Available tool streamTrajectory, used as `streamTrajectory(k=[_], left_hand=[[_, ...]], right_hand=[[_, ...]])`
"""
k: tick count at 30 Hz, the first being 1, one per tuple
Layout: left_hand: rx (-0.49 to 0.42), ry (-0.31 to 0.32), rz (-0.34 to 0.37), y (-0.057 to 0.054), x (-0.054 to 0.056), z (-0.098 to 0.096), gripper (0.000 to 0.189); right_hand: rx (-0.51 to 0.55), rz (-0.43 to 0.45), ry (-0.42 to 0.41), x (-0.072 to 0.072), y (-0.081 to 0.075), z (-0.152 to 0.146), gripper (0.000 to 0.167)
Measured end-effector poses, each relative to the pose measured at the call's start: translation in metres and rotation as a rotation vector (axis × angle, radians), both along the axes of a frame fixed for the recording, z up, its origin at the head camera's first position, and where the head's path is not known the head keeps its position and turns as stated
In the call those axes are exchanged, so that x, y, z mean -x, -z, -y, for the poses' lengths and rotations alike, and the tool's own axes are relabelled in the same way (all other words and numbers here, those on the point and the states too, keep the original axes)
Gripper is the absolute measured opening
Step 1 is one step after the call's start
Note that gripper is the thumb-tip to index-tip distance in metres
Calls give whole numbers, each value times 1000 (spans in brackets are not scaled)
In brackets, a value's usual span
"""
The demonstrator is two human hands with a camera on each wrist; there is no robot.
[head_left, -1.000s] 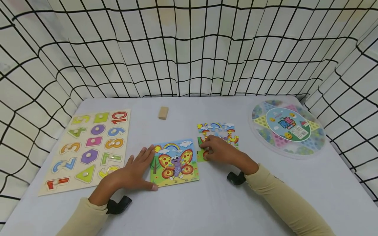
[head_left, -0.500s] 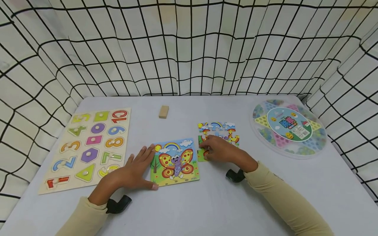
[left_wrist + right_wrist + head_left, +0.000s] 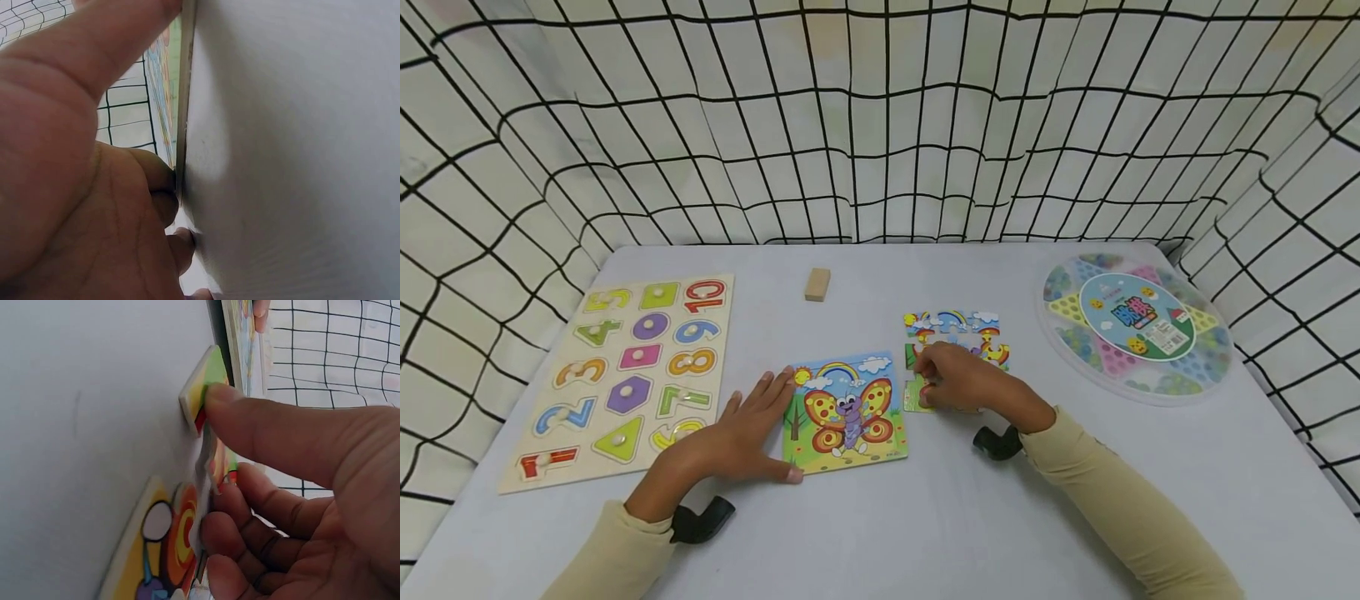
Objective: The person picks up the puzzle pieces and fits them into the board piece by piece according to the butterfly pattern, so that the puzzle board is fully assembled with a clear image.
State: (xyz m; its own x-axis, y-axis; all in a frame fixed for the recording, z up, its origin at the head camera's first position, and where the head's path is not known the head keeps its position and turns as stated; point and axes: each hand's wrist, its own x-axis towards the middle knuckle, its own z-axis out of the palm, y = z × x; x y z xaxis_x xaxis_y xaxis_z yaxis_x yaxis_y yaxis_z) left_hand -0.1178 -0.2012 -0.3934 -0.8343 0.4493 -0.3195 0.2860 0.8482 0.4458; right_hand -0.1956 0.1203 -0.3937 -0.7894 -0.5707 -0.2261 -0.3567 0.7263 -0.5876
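Observation:
A square butterfly picture board (image 3: 850,417) lies flat near the middle of the table. My left hand (image 3: 741,437) rests at its left side, fingers spread, thumb at the lower left corner. In the left wrist view the thumb and fingertips meet the thin board edge (image 3: 183,112). To the right, my right hand (image 3: 970,379) pinches a green and yellow jigsaw piece (image 3: 209,372), thumb on its face. That piece is tilted up from the table in the right wrist view. Other jigsaw pieces (image 3: 951,322) form a loose butterfly picture, partly hidden under the right hand.
A wooden number and shape board (image 3: 617,375) lies at the left. The small wooden block (image 3: 817,285) sits toward the back, and a round clear game case (image 3: 1135,325) at the right. Black netting (image 3: 883,125) rises behind the table and along both sides.
The jigsaw piece under my right thumb has tilted, and its face catches more light. My right fingers have shifted slightly; the left hand stays at the board's edge.

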Motion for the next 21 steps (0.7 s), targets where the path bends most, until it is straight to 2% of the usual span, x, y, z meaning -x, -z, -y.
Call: streamTrajectory(k=[6,13,21], left_hand=[[-2,-2,4,0,0,0,122],[9,4,0,2,0,1,122],[4,26,3,3,1,4,124]], right_hand=[[107,11,42,0,3,-2,24],[249,-73,34,-3,7,-4,14],[341,16,48,-1,7,-6,13]])
